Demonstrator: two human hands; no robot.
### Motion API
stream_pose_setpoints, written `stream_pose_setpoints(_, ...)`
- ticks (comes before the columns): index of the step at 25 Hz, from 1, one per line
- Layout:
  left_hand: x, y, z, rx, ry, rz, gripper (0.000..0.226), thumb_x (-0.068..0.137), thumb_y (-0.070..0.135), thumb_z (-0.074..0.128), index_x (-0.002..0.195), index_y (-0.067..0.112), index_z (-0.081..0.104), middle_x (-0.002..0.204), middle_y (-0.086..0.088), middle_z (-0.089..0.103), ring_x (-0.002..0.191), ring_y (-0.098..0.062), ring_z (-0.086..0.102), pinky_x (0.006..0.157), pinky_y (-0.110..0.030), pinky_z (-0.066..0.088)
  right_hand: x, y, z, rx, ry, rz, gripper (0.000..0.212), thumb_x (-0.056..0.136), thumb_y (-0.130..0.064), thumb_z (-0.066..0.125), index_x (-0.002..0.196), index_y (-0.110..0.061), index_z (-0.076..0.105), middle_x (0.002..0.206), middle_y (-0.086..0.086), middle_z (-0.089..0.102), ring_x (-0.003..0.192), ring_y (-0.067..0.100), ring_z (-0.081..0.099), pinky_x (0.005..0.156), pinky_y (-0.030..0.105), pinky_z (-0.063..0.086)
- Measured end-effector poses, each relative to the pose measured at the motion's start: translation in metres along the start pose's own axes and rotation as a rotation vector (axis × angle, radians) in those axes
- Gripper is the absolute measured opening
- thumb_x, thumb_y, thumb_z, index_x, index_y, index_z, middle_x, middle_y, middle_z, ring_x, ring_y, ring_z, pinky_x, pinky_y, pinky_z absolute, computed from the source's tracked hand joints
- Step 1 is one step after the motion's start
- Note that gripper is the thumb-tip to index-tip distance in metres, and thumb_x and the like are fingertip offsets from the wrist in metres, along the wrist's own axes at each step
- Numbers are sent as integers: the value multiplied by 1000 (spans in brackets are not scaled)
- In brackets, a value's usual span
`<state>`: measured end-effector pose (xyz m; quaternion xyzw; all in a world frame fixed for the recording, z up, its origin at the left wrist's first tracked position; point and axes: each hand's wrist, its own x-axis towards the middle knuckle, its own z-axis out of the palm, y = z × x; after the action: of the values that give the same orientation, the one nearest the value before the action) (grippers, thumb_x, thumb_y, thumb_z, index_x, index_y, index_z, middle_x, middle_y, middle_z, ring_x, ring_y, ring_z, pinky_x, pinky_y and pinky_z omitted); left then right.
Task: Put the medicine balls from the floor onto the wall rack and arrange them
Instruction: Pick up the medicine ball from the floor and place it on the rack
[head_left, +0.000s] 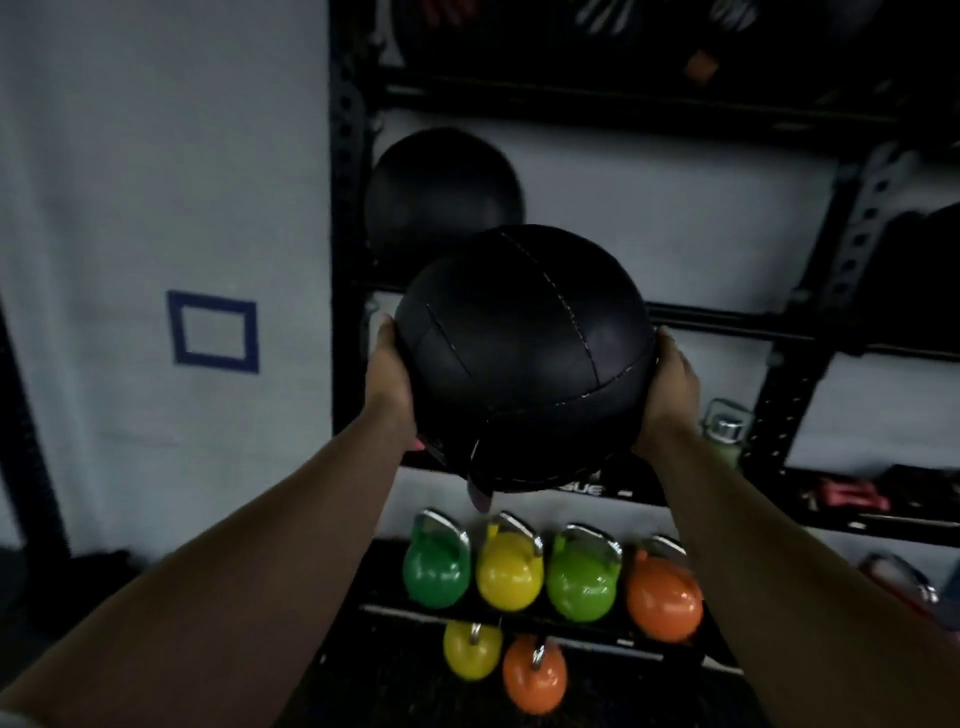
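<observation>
A person is holding a large black medicine ball (522, 358) out in front of them with both arms stretched forward, facing a black wall rack (348, 218). The left hand (387, 374) is pressing flat against the ball's left side and the right hand (672, 387) against its right side, fingers spread and cupping the curve, so the ball is being squeezed between two open palms. The ball is hanging in the air just in front of the middle shelf, where a second black ball (441, 192) is already sitting at the left end, beside the upright. The held ball's stitched panels are looking smooth and leathery, so it is probably heavy, slightly soft and a little slippery; gripping it low on opposite sides, as here, seems the safest hold. Below, coloured kettlebells (550, 571) are standing in rows on the lower shelves.
</observation>
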<state>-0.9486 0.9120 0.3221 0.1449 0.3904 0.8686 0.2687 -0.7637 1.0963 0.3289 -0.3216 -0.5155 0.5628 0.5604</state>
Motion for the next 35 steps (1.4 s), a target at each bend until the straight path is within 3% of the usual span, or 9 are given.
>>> stream_pose_setpoints(6, 32, -24, 118, -33, -186, 46, 70, 99, 68, 43, 140, 16, 66, 139, -11, 68, 125, -33, 64, 115, -44, 46, 72, -65, -57, 48, 35, -142, 33, 88, -59, 56, 88, -31, 73, 106, 2, 75, 106, 25, 69, 101, 45, 54)
stream_pose_setpoints(10, 67, -47, 173, -30, -283, 75, 67, 103, 63, 38, 139, 15, 65, 127, -12, 73, 115, -28, 67, 96, -38, 54, 143, -71, -66, 76, 9, -179, 31, 93, -55, 54, 85, -31, 71, 104, 3, 74, 105, 26, 68, 100, 45, 54)
stream_pose_setpoints(14, 121, -52, 201, -11, -256, 136, 68, 98, 68, 46, 135, 17, 70, 130, -14, 74, 123, -35, 67, 108, -46, 51, 209, -73, -43, 99, -28, -185, 26, 95, -51, 54, 87, -33, 70, 105, 0, 72, 105, 25, 67, 96, 41, 54)
stream_pose_setpoints(18, 202, -45, 224, 93, -197, 184, 75, 83, 79, 56, 129, 23, 75, 124, -12, 77, 119, -36, 70, 109, -53, 50, 292, -73, 4, 95, -78, -191, 31, 90, -56, 55, 99, -33, 73, 111, 0, 75, 106, 25, 69, 99, 44, 56)
stream_pose_setpoints(22, 298, -42, 239, 81, -172, 194, 100, 51, 90, 75, 131, 30, 72, 131, -8, 74, 122, -36, 69, 107, -54, 52, 363, -67, 55, 112, -102, -203, 36, 86, -59, 58, 97, -30, 75, 107, -1, 77, 107, 26, 71, 98, 43, 57)
stream_pose_setpoints(27, 364, -59, 263, 161, 49, 466, 81, 67, 82, 70, 132, 34, 67, 135, 1, 68, 124, -22, 66, 109, -47, 51, 436, -42, 96, 117, -94, -219, 35, 90, -56, 55, 104, -30, 74, 110, 0, 75, 107, 25, 69, 102, 47, 54)
stream_pose_setpoints(30, 385, -81, 272, 321, 6, 621, 80, 74, 78, 69, 140, 34, 61, 148, 3, 55, 138, -19, 53, 118, -45, 42, 469, -17, 105, 93, -99, -207, 40, 90, -60, 55, 106, -28, 74, 112, 0, 75, 108, 25, 69, 105, 48, 53)
stream_pose_setpoints(33, 405, -97, 284, 526, 1, 764, 66, 92, 58, 65, 148, 27, 53, 153, 0, 47, 144, -18, 42, 121, -37, 33, 493, 6, 125, -18, -115, -210, 72, 76, -85, 49, 124, -35, 69, 126, 1, 70, 120, 30, 64, 111, 51, 48)
stream_pose_setpoints(35, 412, -108, 291, 584, 64, 843, 71, 92, 62, 58, 150, 21, 51, 154, -3, 47, 145, -19, 40, 118, -30, 28, 505, 16, 134, -35, -84, -229, 79, 74, -91, 43, 129, -39, 64, 132, 6, 65, 125, 33, 60, 112, 52, 45)
